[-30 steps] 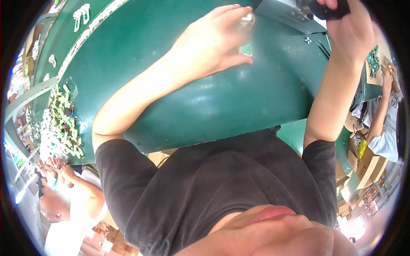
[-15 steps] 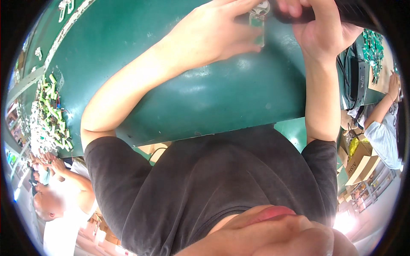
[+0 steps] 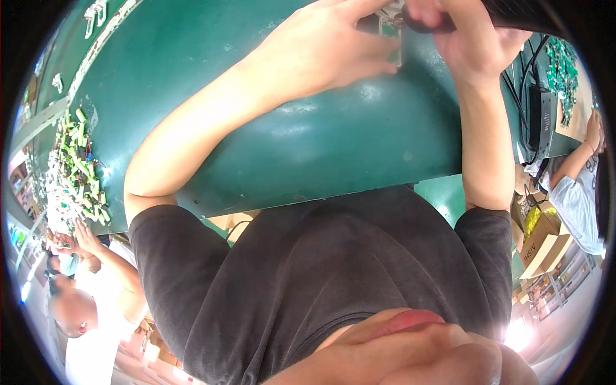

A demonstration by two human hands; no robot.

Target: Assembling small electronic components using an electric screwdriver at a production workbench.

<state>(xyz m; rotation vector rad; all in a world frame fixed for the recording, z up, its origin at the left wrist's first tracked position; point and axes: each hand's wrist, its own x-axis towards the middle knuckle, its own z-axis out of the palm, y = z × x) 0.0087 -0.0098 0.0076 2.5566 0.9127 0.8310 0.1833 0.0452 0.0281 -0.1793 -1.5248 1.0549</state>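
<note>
Head view. The person leans over a green counter [image 3: 308, 147], both bare forearms reaching away from the body toward the top of the picture. The left hand [image 3: 321, 51] pinches a small green circuit board [image 3: 389, 32] by its near edge, fingers [image 3: 375, 64] closed on it and the board held just above the counter surface. The right hand [image 3: 471, 38] is wrapped around a dark tool [image 3: 513, 16] whose body runs off toward the upper right; its working tip meets the board where the two hands come together. What kind of tool it is I cannot tell, since the rim of the picture cuts most of it off.

Assessment of the work in hand: board and tool tip sit at the very edge of the view, so the contact point cannot be checked. To do this well, the left hand should keep the board flat and steady, gripping by its edges only, clear of the parts on its face. The right wrist would be better braced on the counter so the tip does not wander. Light pressure seems wise for so small a board.

Surroundings: a heap of green cylindrical parts [image 3: 77, 173] lies far left on the counter, well apart from the hands. Black cables and a dark box [image 3: 539, 115] sit to the right. Another person [image 3: 577, 186] works at the far right; a third [image 3: 83, 301] is at lower left.
</note>
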